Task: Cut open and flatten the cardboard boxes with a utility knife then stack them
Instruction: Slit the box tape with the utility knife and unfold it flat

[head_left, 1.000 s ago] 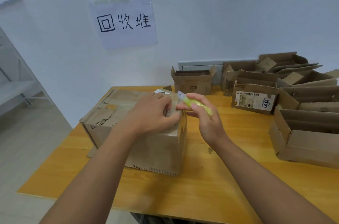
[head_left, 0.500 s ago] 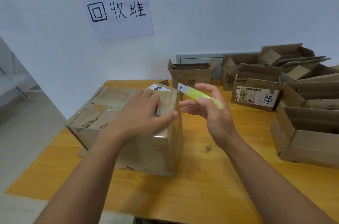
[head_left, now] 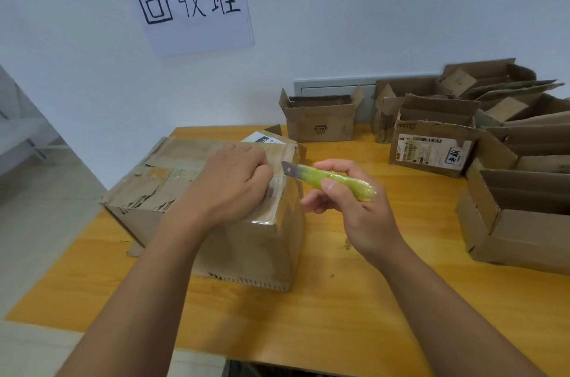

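Gripping utility knife (head_left: pixel 333 177) lengthwise, blade pointing left toward taped box (head_left: pixel 216 200), right hand (head_left: pixel 354 207), left hand (head_left: pixel 228 188) curled on top.

The taped box (head_left: pixel 222 210) is matt, scuffed brown cardboard under glossy clear tape with torn paper patches, the utility knife (head_left: pixel 333 177) pairs a dull metal blade with translucent green plastic, and the surface (head_left: pixel 339 315) is smooth, varnished yellow wood.

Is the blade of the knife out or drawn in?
Out. A short grey blade sticks out of the green utility knife in the right hand, pointing toward the taped box.
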A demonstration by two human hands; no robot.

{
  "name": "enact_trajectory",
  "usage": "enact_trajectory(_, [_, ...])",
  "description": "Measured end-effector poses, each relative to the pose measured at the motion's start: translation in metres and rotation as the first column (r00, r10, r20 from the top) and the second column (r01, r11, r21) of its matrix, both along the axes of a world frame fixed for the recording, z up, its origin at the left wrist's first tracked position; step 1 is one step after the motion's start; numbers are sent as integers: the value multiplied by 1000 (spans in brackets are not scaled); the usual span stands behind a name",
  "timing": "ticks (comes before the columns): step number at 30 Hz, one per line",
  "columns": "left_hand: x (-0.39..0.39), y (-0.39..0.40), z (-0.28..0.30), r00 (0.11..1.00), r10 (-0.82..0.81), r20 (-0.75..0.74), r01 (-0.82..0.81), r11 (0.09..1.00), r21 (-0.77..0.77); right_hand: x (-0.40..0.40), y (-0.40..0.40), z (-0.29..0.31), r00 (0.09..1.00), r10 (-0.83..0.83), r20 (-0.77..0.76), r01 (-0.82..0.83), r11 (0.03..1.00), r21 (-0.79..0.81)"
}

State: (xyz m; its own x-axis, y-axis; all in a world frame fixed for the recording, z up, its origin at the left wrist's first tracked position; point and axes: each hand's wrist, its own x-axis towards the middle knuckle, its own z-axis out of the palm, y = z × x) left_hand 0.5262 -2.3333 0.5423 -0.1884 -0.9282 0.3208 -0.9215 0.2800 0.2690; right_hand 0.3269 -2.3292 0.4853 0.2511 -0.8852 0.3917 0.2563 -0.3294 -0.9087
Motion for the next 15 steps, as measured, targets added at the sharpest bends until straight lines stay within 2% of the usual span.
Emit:
enact_trajectory(9, [2,0,-2,999,5,-43,-5,1000,3,4,8,-4,999,-25,-33,25,1000,-16])
enact_trajectory(15, [2,1,-4,1000,12,-1,-12,1000,-17,11,17,-3,976,-207,-59,206,978,-26])
